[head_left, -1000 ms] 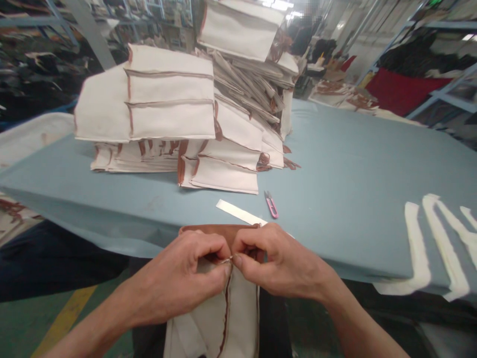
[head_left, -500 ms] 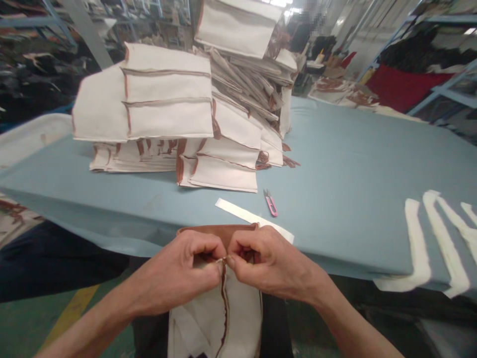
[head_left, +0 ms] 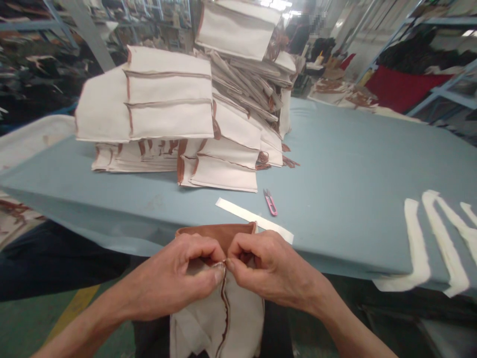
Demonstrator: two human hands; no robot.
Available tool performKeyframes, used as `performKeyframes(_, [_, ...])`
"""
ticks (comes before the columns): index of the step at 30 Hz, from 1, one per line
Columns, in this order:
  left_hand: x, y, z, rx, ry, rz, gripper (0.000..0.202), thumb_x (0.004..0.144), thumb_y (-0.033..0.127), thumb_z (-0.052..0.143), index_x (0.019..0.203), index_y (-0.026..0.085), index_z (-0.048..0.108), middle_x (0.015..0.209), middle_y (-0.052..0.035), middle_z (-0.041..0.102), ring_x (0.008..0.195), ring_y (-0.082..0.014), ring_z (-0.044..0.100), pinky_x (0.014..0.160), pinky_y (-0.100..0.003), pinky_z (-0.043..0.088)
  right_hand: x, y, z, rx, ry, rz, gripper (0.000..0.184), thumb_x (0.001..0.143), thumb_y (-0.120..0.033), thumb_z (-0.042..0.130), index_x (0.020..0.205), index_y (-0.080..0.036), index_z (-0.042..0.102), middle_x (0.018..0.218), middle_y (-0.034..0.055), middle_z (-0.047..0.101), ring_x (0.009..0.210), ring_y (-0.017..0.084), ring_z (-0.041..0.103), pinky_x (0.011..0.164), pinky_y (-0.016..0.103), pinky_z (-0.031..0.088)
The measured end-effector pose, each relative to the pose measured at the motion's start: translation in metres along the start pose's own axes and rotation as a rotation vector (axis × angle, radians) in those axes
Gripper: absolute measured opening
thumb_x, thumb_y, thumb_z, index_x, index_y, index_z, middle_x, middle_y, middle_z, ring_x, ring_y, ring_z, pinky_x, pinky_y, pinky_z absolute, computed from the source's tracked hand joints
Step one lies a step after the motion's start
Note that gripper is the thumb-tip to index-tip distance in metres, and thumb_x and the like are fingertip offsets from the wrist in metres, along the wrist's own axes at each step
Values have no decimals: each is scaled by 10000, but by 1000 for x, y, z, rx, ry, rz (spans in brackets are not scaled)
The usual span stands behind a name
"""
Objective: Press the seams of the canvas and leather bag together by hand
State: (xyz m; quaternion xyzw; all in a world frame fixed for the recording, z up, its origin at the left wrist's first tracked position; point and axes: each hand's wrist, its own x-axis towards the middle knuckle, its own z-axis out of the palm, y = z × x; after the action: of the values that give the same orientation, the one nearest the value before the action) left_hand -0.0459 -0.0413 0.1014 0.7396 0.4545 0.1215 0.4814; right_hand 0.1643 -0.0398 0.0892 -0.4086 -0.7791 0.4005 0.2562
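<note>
My left hand (head_left: 182, 276) and my right hand (head_left: 268, 268) meet at the near edge of the blue table (head_left: 354, 179). Both pinch the top of a cream canvas bag (head_left: 223, 313) with a brown leather rim (head_left: 216, 231) and a brown seam running down its middle. The fingertips of the two hands touch at the seam. The bag hangs down below the table edge toward my lap. Just beyond my right hand lie a white strip (head_left: 253, 219) and small pink thread snips (head_left: 271, 202).
A tall, leaning stack of folded cream bags with brown trim (head_left: 186, 109) fills the table's far left. White curved strips (head_left: 428, 238) lie at the right edge. Shelving, red cloth (head_left: 402, 89) and a person stand far behind. A yellow floor line (head_left: 70, 313) runs lower left.
Both hands keep pinching the bag's top at the seam with only small finger shifts; the view has drifted slightly.
</note>
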Motion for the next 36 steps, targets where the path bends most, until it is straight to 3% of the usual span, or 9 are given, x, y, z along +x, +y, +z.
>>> performKeyframes(7, [-4, -6, -5, 66, -12, 23, 204, 935, 212, 542, 791, 219, 687, 750, 64, 647, 766, -131, 565, 703, -227, 386, -3, -3, -3, 1, -31, -28, 129, 893, -157, 608, 770, -194, 616, 634, -62, 585, 564, 93, 483, 587, 225, 339])
performKeyframes(11, [-5, -8, -6, 28, -57, 56, 274, 1027, 305, 516, 854, 223, 712, 749, 61, 664, 707, -121, 562, 635, -229, 376, -5, 0, -2, -74, -4, -35, 86, 842, -162, 677, 782, -196, 624, 710, -33, 672, 638, 118, 548, 651, 248, 363])
performKeyframes(17, [-4, -8, -5, 163, 68, 158, 180, 978, 189, 535, 841, 215, 649, 726, 55, 629, 642, -117, 530, 590, -237, 351, -4, 0, 3, -125, 25, -39, 129, 787, -102, 639, 729, -210, 601, 628, -55, 615, 571, 117, 504, 598, 260, 316])
performKeyframes(23, [-6, -14, -3, 240, 134, 331, 167, 997, 121, 532, 927, 236, 630, 830, 44, 685, 721, -122, 616, 653, -225, 402, -1, -3, 2, -148, 17, -2, 144, 764, -111, 640, 702, -213, 560, 624, -61, 571, 589, 119, 475, 604, 268, 303])
performKeyframes(31, [-9, -28, 4, 303, 223, 594, 181, 1072, 119, 465, 1028, 228, 603, 942, -30, 752, 809, -148, 692, 720, -232, 475, 6, -2, -2, 108, -92, 63, 145, 743, -86, 602, 679, -198, 535, 606, -87, 474, 573, 82, 428, 572, 221, 313])
performKeyframes(36, [-16, -39, 4, 399, 263, 634, 254, 1080, 121, 410, 1128, 228, 636, 976, -68, 765, 833, -160, 711, 726, -236, 506, 9, 3, 4, 296, -171, 154, 115, 745, -102, 597, 694, -194, 551, 626, -79, 481, 587, 83, 422, 559, 199, 339])
